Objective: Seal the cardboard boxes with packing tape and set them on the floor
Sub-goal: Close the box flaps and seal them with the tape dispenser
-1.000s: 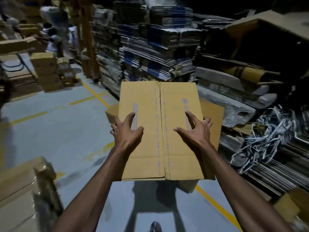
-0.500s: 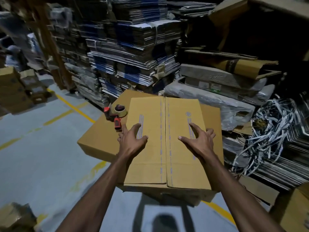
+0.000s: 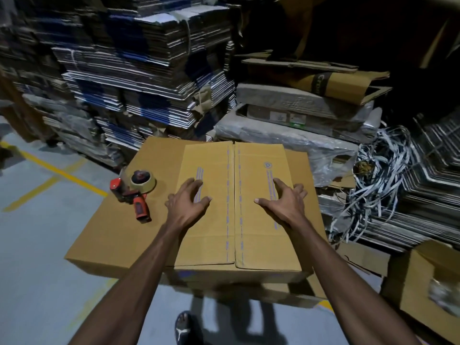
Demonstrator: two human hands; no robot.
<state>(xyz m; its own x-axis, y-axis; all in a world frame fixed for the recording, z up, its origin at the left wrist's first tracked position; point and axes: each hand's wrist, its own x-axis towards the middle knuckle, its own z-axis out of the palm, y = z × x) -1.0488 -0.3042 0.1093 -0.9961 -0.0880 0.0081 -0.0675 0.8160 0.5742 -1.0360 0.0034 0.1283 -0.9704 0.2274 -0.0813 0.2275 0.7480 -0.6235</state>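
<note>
The fingers (image 3: 196, 189) of the left hand (image 3: 185, 206) are spread and only slightly bent, tips laid on the left top flap of the small tan cardboard box w/ purple printed dashes (image 3: 234, 207); nothing is gripped. The fingers (image 3: 282, 189) of the right hand (image 3: 286, 206) are likewise splayed and pressed flat-ish on the right flap, thumb pointed toward the centre seam; nothing is pinched there either. Both flaps are closed, edges met along the middle; whether tape is laid over that seam can't be told.

The small box is seen resting on a larger flat tan cardboard carton (image 3: 119, 232), which serves as the surface, approx. at its right half. A red-handled tape dispenser w/ a roll of brownish packing tape (image 3: 135, 192) is laid on the same carton, left of the left hand, near but not touched.

Further out, the grey concrete floor w/ yellow painted lines (image 3: 37, 220) is shown at left and below. A foot in a dark slide sandal w/ white logo (image 3: 184, 329) is seen at the bottom edge. Behind the carton, tall stacks of flattened blue-and-white corrugated sheets (image 3: 139, 78) are piled. At right, plastic-wrapped bundles (image 3: 286, 135) and a tangle of white strapping bands (image 3: 378, 175) are found, and an open tan box (image 3: 423, 285) is set at lower right.
</note>
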